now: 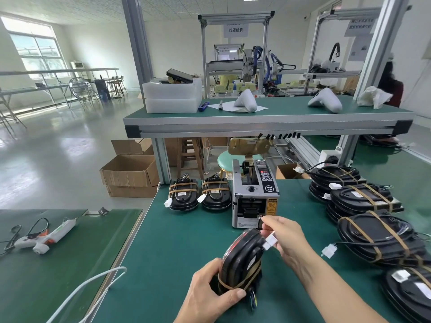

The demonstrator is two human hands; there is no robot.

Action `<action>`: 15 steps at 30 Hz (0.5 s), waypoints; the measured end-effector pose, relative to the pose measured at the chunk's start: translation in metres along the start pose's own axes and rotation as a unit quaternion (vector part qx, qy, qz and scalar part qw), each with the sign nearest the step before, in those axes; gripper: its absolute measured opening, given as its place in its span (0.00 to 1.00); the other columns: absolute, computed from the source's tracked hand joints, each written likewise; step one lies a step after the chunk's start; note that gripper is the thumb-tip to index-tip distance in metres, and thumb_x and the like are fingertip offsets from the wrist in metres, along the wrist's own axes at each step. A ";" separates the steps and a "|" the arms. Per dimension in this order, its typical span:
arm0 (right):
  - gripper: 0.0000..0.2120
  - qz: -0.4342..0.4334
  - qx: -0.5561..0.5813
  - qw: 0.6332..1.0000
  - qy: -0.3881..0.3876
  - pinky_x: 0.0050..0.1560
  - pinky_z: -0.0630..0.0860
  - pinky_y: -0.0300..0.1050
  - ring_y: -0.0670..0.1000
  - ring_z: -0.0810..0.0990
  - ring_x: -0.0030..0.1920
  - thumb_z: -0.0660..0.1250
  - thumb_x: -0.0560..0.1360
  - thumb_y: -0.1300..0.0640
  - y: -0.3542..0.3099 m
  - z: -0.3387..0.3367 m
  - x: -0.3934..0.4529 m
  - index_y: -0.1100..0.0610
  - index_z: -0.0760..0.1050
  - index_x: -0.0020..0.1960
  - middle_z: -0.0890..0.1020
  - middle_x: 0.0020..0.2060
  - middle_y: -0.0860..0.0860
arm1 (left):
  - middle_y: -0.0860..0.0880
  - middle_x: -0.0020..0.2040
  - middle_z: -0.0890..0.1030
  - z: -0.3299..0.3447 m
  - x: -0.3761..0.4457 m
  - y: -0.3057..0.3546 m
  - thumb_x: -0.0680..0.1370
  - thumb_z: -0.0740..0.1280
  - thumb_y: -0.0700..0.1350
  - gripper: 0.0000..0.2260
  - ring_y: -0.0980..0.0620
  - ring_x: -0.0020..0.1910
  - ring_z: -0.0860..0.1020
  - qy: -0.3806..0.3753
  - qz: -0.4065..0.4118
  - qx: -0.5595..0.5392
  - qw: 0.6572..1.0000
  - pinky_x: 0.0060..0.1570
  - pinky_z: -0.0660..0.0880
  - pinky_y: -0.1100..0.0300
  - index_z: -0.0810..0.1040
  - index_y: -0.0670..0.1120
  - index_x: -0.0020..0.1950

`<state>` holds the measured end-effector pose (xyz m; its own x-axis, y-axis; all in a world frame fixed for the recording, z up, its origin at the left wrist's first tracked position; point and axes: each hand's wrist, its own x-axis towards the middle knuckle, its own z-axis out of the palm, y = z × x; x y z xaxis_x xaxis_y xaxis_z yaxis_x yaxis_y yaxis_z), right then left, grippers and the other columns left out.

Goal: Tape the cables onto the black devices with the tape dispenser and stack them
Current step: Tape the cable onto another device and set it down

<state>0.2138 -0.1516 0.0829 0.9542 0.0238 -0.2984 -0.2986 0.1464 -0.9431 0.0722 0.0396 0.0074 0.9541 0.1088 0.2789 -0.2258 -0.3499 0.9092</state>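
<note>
A: Head view, only view. Dispenser point(254, 194) sits straight ahead of your hands, its outlet face turned toward you; your right hand point(288, 238) is the nearer one, fingertips just beside the outlet.

B: And the device?

A: Black device point(241, 257) stands tilted on edge on the green mat point(177, 241), between you and the dispenser. Its long axis runs from you toward the dispenser. Your left hand point(210, 290) grasps its near end, thumb curled over a brown tape band already round it.

B: Right hand holding anything?

A: Fingers pinch at the outlet, seemingly on a tape strip, too small to be sure. The white connector point(270, 242) of the cable lies against the same hand by the device's far end; whether you grip it, I cannot tell.

B: So the next move?

A: My judgement: a short pull toward you, then the strip goes across the device's short way, over the cable. The right hand has the easy reach.

B: Surroundings?

A: Two taped devices point(200, 194) just left of the dispenser; a row of stacked taped ones point(363, 206) well to your right. A glue gun point(44, 236) lies on the side table, left. Overhead shelf, open workshop floor, cardboard boxes point(130, 176) beyond.
</note>
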 end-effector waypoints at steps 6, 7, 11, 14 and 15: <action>0.04 -0.086 0.052 0.990 -0.094 0.57 0.75 0.48 0.50 0.84 0.50 0.72 0.77 0.55 -0.037 -0.007 -0.053 0.53 0.84 0.44 0.88 0.45 0.52 | 0.43 0.51 0.85 0.002 -0.001 -0.004 0.72 0.82 0.61 0.27 0.37 0.51 0.82 0.000 -0.008 -0.001 1.000 0.53 0.77 0.35 0.82 0.44 0.60; 0.05 -0.101 0.033 0.988 -0.111 0.59 0.75 0.48 0.48 0.84 0.52 0.75 0.74 0.51 -0.042 -0.007 -0.064 0.52 0.84 0.44 0.88 0.48 0.51 | 0.43 0.51 0.85 0.002 -0.001 -0.005 0.72 0.82 0.60 0.26 0.36 0.51 0.82 -0.001 -0.008 -0.004 1.000 0.53 0.77 0.35 0.82 0.43 0.60; 0.08 -0.136 -0.066 0.976 -0.156 0.57 0.72 0.41 0.40 0.84 0.55 0.78 0.69 0.49 -0.043 0.000 -0.095 0.54 0.85 0.42 0.87 0.54 0.42 | 0.43 0.52 0.85 0.001 -0.001 -0.004 0.73 0.81 0.59 0.26 0.35 0.52 0.81 -0.003 -0.003 -0.002 1.000 0.54 0.77 0.34 0.82 0.43 0.61; 0.04 -0.135 -0.098 0.973 -0.161 0.54 0.72 0.38 0.38 0.84 0.51 0.76 0.74 0.58 -0.035 0.000 -0.097 0.55 0.85 0.40 0.86 0.53 0.39 | 0.44 0.53 0.85 0.001 -0.001 -0.002 0.73 0.81 0.59 0.26 0.36 0.53 0.82 0.000 0.004 -0.003 1.000 0.54 0.77 0.35 0.82 0.43 0.62; 0.05 -0.135 -0.106 0.972 -0.159 0.53 0.72 0.38 0.37 0.84 0.51 0.76 0.74 0.59 -0.034 -0.001 -0.096 0.54 0.85 0.39 0.86 0.53 0.39 | 0.43 0.52 0.85 0.001 -0.001 -0.001 0.73 0.81 0.59 0.26 0.36 0.53 0.82 0.000 0.005 -0.005 1.000 0.54 0.77 0.35 0.82 0.43 0.62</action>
<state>0.1319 -0.1594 0.1433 0.9465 0.3227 -0.0063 -0.0009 -0.0167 -0.9999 0.0712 0.0388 0.0060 0.9522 0.1048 0.2868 -0.2363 -0.3421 0.9095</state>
